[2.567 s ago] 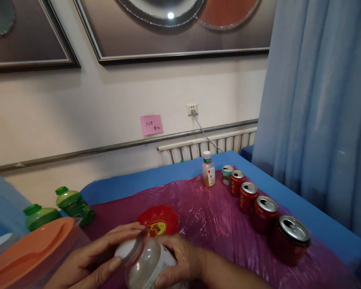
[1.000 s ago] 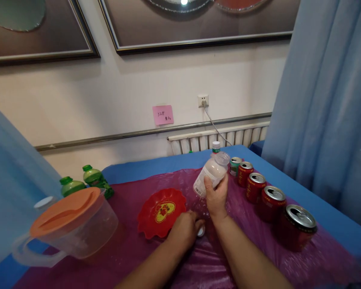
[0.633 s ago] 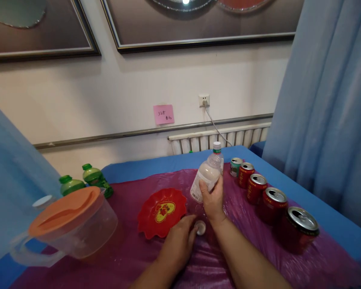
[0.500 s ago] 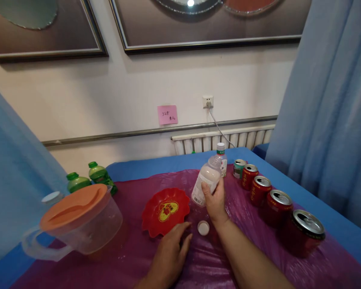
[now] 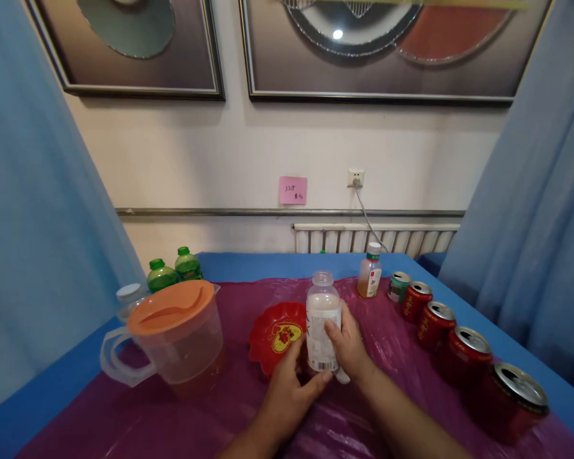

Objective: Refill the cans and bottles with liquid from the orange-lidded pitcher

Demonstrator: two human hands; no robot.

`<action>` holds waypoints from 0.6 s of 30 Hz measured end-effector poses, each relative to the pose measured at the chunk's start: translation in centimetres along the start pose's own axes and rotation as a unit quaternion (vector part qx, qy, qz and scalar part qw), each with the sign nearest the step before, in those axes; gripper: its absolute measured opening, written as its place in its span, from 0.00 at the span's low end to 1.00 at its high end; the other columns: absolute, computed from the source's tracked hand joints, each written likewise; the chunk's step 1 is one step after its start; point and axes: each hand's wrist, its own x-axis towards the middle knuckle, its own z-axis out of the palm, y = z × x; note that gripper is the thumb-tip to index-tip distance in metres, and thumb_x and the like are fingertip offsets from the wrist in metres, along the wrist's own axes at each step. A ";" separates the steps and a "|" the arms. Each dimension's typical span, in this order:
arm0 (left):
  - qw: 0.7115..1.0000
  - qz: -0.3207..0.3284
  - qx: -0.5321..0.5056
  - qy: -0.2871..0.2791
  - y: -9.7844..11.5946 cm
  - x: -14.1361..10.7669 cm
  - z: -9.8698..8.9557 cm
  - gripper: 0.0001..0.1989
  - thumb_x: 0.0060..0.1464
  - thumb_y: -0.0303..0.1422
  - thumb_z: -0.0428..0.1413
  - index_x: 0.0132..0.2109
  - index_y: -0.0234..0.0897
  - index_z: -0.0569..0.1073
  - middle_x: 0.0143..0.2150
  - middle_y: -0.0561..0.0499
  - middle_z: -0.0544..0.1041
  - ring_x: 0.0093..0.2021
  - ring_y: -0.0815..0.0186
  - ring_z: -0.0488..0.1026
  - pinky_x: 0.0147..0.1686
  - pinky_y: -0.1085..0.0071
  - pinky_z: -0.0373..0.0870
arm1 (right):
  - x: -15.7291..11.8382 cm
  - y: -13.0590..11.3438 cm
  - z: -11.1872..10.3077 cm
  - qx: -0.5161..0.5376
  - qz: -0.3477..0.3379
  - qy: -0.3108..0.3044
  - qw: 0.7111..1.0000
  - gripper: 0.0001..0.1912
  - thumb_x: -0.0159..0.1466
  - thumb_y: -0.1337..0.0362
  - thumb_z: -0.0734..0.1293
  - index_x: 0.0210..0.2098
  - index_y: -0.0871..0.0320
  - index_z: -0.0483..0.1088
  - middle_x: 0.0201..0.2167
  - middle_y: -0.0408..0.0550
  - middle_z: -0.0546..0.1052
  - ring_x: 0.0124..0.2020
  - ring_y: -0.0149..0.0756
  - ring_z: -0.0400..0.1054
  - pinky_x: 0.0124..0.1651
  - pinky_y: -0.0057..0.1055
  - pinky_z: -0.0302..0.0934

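Observation:
A clear plastic bottle [image 5: 323, 338] with a white label stands upright and uncapped, with pale, cloudy liquid inside. My right hand [image 5: 351, 344] grips its right side, thumb across the label. At the lower left of the bottle, my left hand [image 5: 289, 389] curls round the base, thumb in front and fingertips partly hidden behind. A white cap [image 5: 343, 377] shows on the table just beyond the bottle's bottom right edge. Left of the bottle lies a red scalloped dish [image 5: 268, 338] with a yellow print, partly covered by my left hand.
At left stands a clear pitcher [image 5: 186, 344] with an orange lid, with green bottles [image 5: 162, 275] and a white-capped jar [image 5: 130, 294] behind it. Opened cans [image 5: 469, 354] run along the right side. A capped bottle [image 5: 369, 274] stands at the back. Purple plastic sheeting [image 5: 172, 421] covers the blue table.
The bottle has gone from tilted to upright and come closer to my left hand. My left hand has moved in against its base. The view has turned left, shifting the scene rightward.

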 end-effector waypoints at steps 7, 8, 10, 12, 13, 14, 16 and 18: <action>0.996 0.002 0.030 0.079 -0.9 0.2 -1.1 0.33 0.47 0.40 0.64 0.60 0.36 0.67 0.58 0.38 0.77 0.53 0.52 0.77 0.54 0.57 0.74 | 0.1 -1.3 0.4 -0.038 0.050 -0.071 0.996 0.29 0.58 0.43 0.72 0.49 0.56 0.67 0.40 0.48 0.78 0.42 0.44 0.73 0.46 0.39 0.69; 0.996 0.004 0.036 0.087 -0.9 0.1 -1.3 0.34 0.47 0.40 0.64 0.60 0.36 0.67 0.58 0.38 0.78 0.53 0.51 0.78 0.53 0.57 0.74 | 0.1 -1.5 0.4 -0.051 0.059 -0.086 0.993 0.30 0.56 0.44 0.74 0.50 0.56 0.68 0.41 0.49 0.79 0.43 0.45 0.74 0.47 0.41 0.69; 0.995 0.002 0.040 0.091 -1.0 0.0 -1.7 0.36 0.47 0.41 0.64 0.61 0.35 0.67 0.58 0.36 0.77 0.53 0.51 0.77 0.53 0.56 0.74 | 0.1 -1.9 0.5 -0.069 0.076 -0.112 0.988 0.33 0.53 0.46 0.77 0.50 0.56 0.68 0.43 0.51 0.79 0.43 0.46 0.74 0.48 0.43 0.69; 0.995 -0.007 0.054 0.083 -1.3 -0.4 -2.1 0.37 0.47 0.41 0.64 0.63 0.35 0.66 0.59 0.35 0.76 0.55 0.50 0.77 0.54 0.55 0.74 | 0.1 -1.9 0.4 -0.075 0.088 -0.119 0.986 0.33 0.52 0.48 0.77 0.51 0.57 0.68 0.43 0.51 0.80 0.43 0.47 0.75 0.47 0.44 0.69; 0.994 -0.011 0.073 0.079 -1.5 -0.8 -2.2 0.38 0.48 0.41 0.64 0.64 0.35 0.65 0.60 0.35 0.76 0.55 0.50 0.77 0.55 0.55 0.73 | 0.1 -1.8 0.4 -0.079 0.092 -0.111 0.986 0.33 0.52 0.49 0.77 0.51 0.57 0.68 0.43 0.51 0.80 0.43 0.46 0.75 0.47 0.44 0.70; 0.992 -0.011 0.099 0.076 -1.8 -1.2 -2.4 0.37 0.48 0.41 0.63 0.64 0.36 0.66 0.59 0.36 0.76 0.54 0.50 0.77 0.55 0.55 0.73 | 0.3 -1.6 0.2 -0.084 0.094 -0.095 0.988 0.32 0.52 0.50 0.77 0.51 0.57 0.68 0.44 0.51 0.80 0.42 0.46 0.75 0.47 0.45 0.70; 0.984 0.001 0.165 0.069 -2.3 -2.3 -2.6 0.32 0.51 0.41 0.62 0.62 0.38 0.69 0.57 0.37 0.78 0.53 0.51 0.78 0.54 0.56 0.74 | 0.7 -1.3 0.1 -0.094 0.086 -0.043 0.991 0.32 0.53 0.51 0.77 0.50 0.57 0.67 0.44 0.51 0.80 0.43 0.46 0.75 0.47 0.44 0.70; 0.973 0.028 0.222 0.054 -2.8 -3.6 -2.9 0.25 0.54 0.41 0.59 0.59 0.42 0.74 0.57 0.40 0.79 0.53 0.52 0.77 0.55 0.56 0.73 | 1.5 -1.1 0.2 -0.098 0.064 0.011 0.993 0.32 0.51 0.51 0.77 0.50 0.56 0.66 0.44 0.51 0.79 0.43 0.45 0.75 0.48 0.43 0.69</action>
